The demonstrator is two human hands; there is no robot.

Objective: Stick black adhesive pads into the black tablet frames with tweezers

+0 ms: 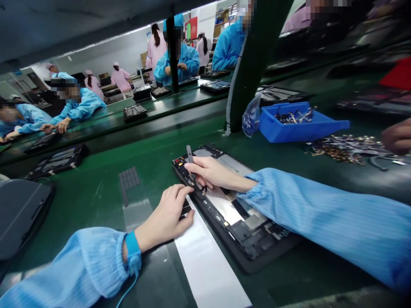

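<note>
An opened tablet (239, 214) lies on the green mat, its black frame and inner metal and circuit parts exposed. My right hand (215, 173) is shut on dark tweezers (190, 160), with their tips down at the tablet's upper area. My left hand (167, 214) rests with curled fingers against the frame's near edge and holds nothing I can see. A white paper strip (205, 265) runs from below that hand toward me. A blue wrist strap (132, 250) circles my left wrist.
A blue plastic bin (298, 122) of metal parts stands beyond the tablet, beside a loose pile of small parts (346, 149). A co-worker's hand (398, 137) enters at right. Other tablets lie on the mat at left, and a green upright post (253, 55) rises behind.
</note>
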